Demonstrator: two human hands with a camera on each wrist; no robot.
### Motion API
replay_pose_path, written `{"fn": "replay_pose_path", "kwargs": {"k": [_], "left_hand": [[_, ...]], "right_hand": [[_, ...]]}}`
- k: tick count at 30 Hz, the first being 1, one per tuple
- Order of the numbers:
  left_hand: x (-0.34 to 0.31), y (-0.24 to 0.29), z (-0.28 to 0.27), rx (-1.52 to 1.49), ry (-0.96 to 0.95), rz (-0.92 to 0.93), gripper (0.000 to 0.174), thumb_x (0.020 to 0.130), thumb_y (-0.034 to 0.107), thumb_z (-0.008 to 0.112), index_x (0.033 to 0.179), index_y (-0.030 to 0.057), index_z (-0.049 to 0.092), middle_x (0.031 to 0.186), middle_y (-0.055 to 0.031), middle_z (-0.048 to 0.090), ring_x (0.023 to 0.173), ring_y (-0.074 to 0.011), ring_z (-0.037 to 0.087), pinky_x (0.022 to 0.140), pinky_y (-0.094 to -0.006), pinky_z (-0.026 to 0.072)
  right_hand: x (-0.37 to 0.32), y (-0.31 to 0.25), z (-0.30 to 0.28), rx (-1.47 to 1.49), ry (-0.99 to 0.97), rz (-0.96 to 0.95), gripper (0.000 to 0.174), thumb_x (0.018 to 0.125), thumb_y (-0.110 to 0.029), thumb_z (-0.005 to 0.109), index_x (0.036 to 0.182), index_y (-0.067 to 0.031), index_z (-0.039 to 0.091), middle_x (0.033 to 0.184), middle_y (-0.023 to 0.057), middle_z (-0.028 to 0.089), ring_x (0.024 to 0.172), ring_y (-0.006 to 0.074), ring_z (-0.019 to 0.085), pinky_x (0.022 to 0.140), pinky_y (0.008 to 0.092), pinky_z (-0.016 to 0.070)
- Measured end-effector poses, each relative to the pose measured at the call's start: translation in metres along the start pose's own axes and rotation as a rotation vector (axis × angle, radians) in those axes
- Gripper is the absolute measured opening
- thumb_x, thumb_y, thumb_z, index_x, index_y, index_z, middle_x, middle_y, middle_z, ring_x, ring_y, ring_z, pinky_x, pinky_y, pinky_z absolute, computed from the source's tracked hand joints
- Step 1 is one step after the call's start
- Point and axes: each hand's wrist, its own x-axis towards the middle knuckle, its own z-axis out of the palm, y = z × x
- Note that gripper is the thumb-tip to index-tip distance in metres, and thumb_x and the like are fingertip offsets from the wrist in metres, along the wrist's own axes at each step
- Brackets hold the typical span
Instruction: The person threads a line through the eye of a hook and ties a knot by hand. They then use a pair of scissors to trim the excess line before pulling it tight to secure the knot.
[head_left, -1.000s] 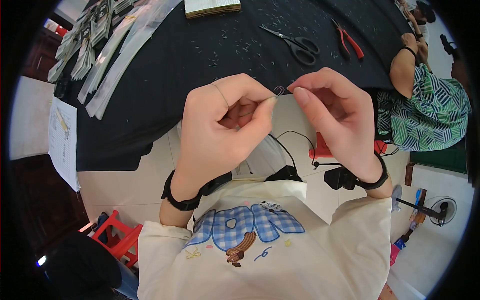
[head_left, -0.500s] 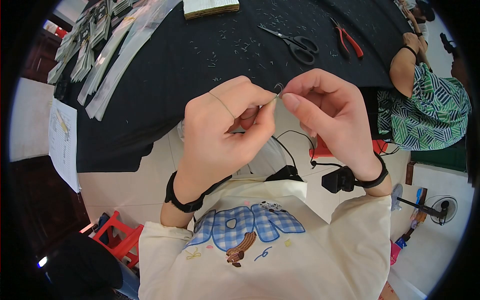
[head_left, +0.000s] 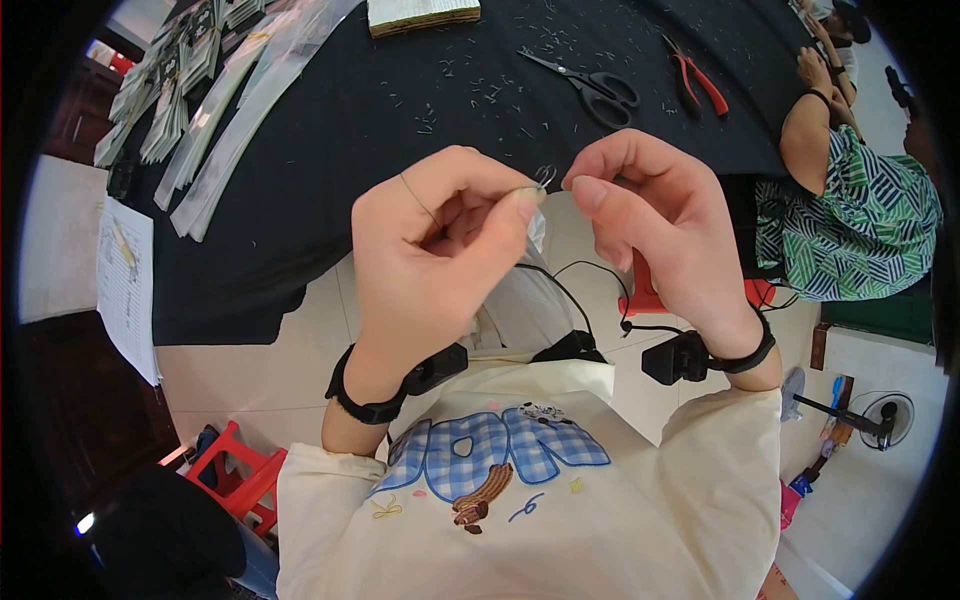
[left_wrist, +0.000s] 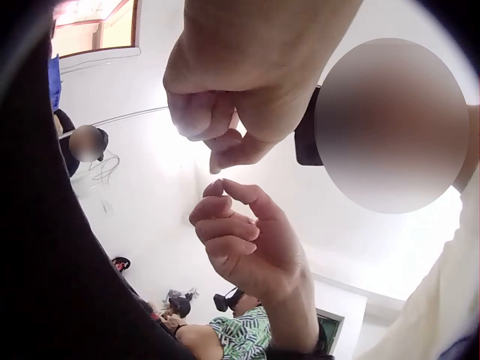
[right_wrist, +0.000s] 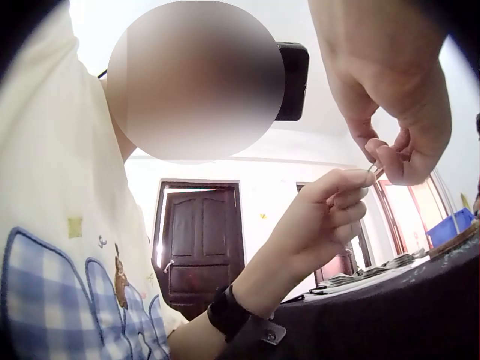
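Between thumb and forefinger the left hand pinches a small wire-like hook or loop, with a thin thread running across the back of that hand. The right hand is just to its right, thumb and forefinger bent close together; whether anything fine is between them cannot be seen. A small gap separates the two hands in the head view. In the right wrist view the left hand holds the tiny piece at its fingertips, with the right hand close by.
On the black-covered table are scissors, red pliers, scattered small clippings, a pad, plastic strips and packets. A person in a patterned garment sits at the right. Red stools stand below.
The left hand has shifted slightly left with the small loop. The right hand came up to the loop, then a small gap opened between the hands again.
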Motion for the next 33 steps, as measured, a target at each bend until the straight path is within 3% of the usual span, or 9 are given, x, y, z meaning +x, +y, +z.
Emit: {"fn": "replay_pose_path", "kwargs": {"k": [4, 6, 9, 16, 18, 19, 21, 28, 33], "left_hand": [[0.002, 0.000, -0.005, -0.234, -0.010, -0.113, 0.004, 0.078, 0.000, 0.059, 0.080, -0.0027, 0.061, 0.068, -0.0014, 0.059, 0.056, -0.0006, 0.049, 0.049, -0.0135, 0.0357], [0.004, -0.001, -0.008, -0.350, -0.057, -0.176, 0.007, 0.079, 0.003, 0.059, 0.083, -0.0031, 0.061, 0.070, -0.0035, 0.061, 0.059, -0.0024, 0.052, 0.052, -0.0136, 0.0382], [0.005, -0.001, -0.006, -0.372, -0.043, -0.178, 0.008, 0.079, 0.004, 0.060, 0.083, -0.0026, 0.062, 0.070, -0.0033, 0.061, 0.060, -0.0028, 0.053, 0.053, -0.0140, 0.0390], [0.005, 0.000, -0.008, -0.381, -0.067, -0.295, 0.011, 0.077, 0.008, 0.060, 0.081, -0.0019, 0.063, 0.067, -0.0020, 0.060, 0.049, 0.0006, 0.039, 0.042, -0.0156, 0.0251], [0.005, -0.001, -0.008, -0.477, -0.057, -0.383, 0.012, 0.077, 0.010, 0.059, 0.079, -0.0019, 0.062, 0.065, -0.0009, 0.059, 0.045, 0.0012, 0.030, 0.039, -0.0174, 0.0172], [0.005, -0.003, -0.009, -0.477, -0.057, -0.384, 0.012, 0.077, 0.010, 0.059, 0.079, -0.0019, 0.062, 0.065, -0.0009, 0.059, 0.045, 0.0012, 0.030, 0.039, -0.0174, 0.0172], [0.006, -0.007, -0.012, -0.572, -0.115, -0.402, 0.012, 0.076, 0.010, 0.059, 0.078, -0.0019, 0.062, 0.064, -0.0006, 0.059, 0.043, 0.0014, 0.028, 0.038, -0.0178, 0.0158], [0.006, -0.004, -0.009, -0.511, -0.086, -0.454, 0.011, 0.076, 0.009, 0.058, 0.075, -0.0011, 0.061, 0.062, 0.0003, 0.057, 0.043, 0.0012, 0.029, 0.038, -0.0174, 0.0169], [0.006, -0.003, -0.009, -0.342, -0.093, -0.432, 0.009, 0.075, 0.008, 0.058, 0.072, -0.0003, 0.060, 0.063, 0.0005, 0.058, 0.047, 0.0010, 0.036, 0.042, -0.0163, 0.0236]], "right_hand": [[0.001, 0.000, 0.004, 0.056, -0.035, -0.002, 0.012, 0.082, -0.008, 0.058, 0.090, 0.0018, 0.056, 0.080, 0.0003, 0.057, 0.071, 0.0016, 0.053, 0.055, 0.0153, 0.0399], [0.002, 0.003, 0.009, 0.023, 0.027, -0.096, 0.011, 0.082, -0.006, 0.055, 0.089, 0.0031, 0.055, 0.065, -0.0001, 0.050, 0.048, 0.0013, 0.039, 0.044, 0.0159, 0.0313], [0.003, 0.001, 0.009, -0.035, 0.050, -0.134, 0.012, 0.083, -0.007, 0.056, 0.089, 0.0029, 0.055, 0.066, 0.0001, 0.051, 0.048, 0.0011, 0.039, 0.043, 0.0157, 0.0307], [0.005, 0.004, 0.010, -0.043, 0.067, -0.194, 0.009, 0.080, 0.000, 0.057, 0.089, 0.0014, 0.055, 0.078, 0.0012, 0.055, 0.053, 0.0002, 0.042, 0.044, 0.0153, 0.0317], [0.006, 0.008, 0.008, -0.211, 0.063, -0.344, 0.011, 0.079, 0.004, 0.058, 0.089, 0.0008, 0.056, 0.083, 0.0014, 0.055, 0.058, -0.0002, 0.045, 0.046, 0.0145, 0.0338], [0.005, 0.007, 0.007, -0.211, 0.063, -0.343, 0.011, 0.079, 0.004, 0.058, 0.089, 0.0008, 0.056, 0.083, 0.0014, 0.055, 0.058, -0.0002, 0.045, 0.046, 0.0145, 0.0338], [0.003, 0.003, 0.005, -0.564, 0.082, -0.489, 0.013, 0.076, 0.005, 0.060, 0.088, 0.0006, 0.058, 0.084, 0.0022, 0.055, 0.058, 0.0000, 0.048, 0.046, 0.0138, 0.0350], [0.002, 0.007, 0.010, -0.764, 0.113, -0.660, 0.015, 0.070, 0.006, 0.063, 0.084, -0.0011, 0.062, 0.080, 0.0034, 0.056, 0.049, 0.0011, 0.046, 0.039, 0.0146, 0.0327], [0.006, 0.014, 0.009, -0.872, 0.115, -0.787, 0.019, 0.068, 0.006, 0.065, 0.085, -0.0020, 0.063, 0.077, 0.0047, 0.058, 0.050, 0.0053, 0.050, 0.040, 0.0167, 0.0375]]}}
